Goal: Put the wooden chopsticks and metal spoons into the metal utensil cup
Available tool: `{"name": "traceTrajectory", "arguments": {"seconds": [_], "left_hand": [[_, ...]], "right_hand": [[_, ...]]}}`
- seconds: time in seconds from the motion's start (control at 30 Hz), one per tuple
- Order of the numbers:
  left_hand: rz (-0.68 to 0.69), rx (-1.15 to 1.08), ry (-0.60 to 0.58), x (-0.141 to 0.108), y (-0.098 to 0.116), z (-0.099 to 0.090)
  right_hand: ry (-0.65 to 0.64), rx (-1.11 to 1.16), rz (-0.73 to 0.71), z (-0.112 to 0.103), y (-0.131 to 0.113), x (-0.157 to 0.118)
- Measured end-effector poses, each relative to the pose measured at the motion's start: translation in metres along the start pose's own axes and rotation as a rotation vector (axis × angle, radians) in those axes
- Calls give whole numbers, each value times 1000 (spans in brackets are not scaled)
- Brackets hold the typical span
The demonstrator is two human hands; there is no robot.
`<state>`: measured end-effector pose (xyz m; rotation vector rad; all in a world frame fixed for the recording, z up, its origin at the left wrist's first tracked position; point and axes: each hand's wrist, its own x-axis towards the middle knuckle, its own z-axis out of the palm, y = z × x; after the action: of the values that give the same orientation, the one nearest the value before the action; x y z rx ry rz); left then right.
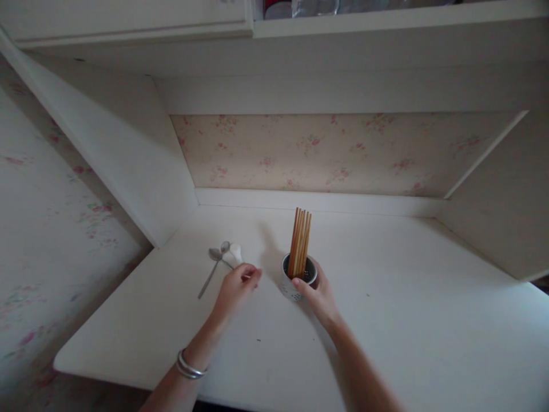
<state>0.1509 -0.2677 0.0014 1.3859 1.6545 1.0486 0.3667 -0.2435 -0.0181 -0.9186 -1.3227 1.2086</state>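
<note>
A person's right hand (318, 294) grips a speckled white cup (292, 290) at its right side, thumb over the near rim, while the left hand (238, 283), fingers curled together, hangs just left of it over a white table (407, 315). Whether the left fingers hold anything cannot be told; a pale sliver shows between them.

The cup stands between the two hands, touching the right and apart from the left. Rising from it is a bundle of wooden chopsticks (300, 243), close to upright, their tops leaning slightly away from the person. They are the only things that can be made out in the cup, whose dark inside hides its bottom.

Beyond the left hand and to its left lie two metal spoons (209, 278), crossed, the longer handle slanting back toward the person's left side. A white spoon-shaped piece (235, 252) rests just beside them, directly past the left knuckles; its near end is hidden. The left hand is much nearer to all three than the right.

High above both hands, clear containers (315, 7) line a shelf (386, 22), contents unreadable.
</note>
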Motion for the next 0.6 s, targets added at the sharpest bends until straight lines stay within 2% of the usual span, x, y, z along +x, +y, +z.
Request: {"name": "traceTrajectory", "arguments": {"seconds": [0.1,0.17,0.23,0.33,0.6], "left_hand": [[-93,460,201,16,-4,-42],[-150,795,179,26,-5,-62],[-200,980,121,35,-7,-71],[-252,1049,67,47,-10,-69],[-289,1024,23,66,-19,-56]], "right_hand": [[-11,-1,-1,0,-1,0],[-18,-9,-4,0,-3,0],[-21,-19,-10,0,-6,0],[-28,-33,-21,0,-8,0],[-44,-22,-18,-3,-5,0]]}}
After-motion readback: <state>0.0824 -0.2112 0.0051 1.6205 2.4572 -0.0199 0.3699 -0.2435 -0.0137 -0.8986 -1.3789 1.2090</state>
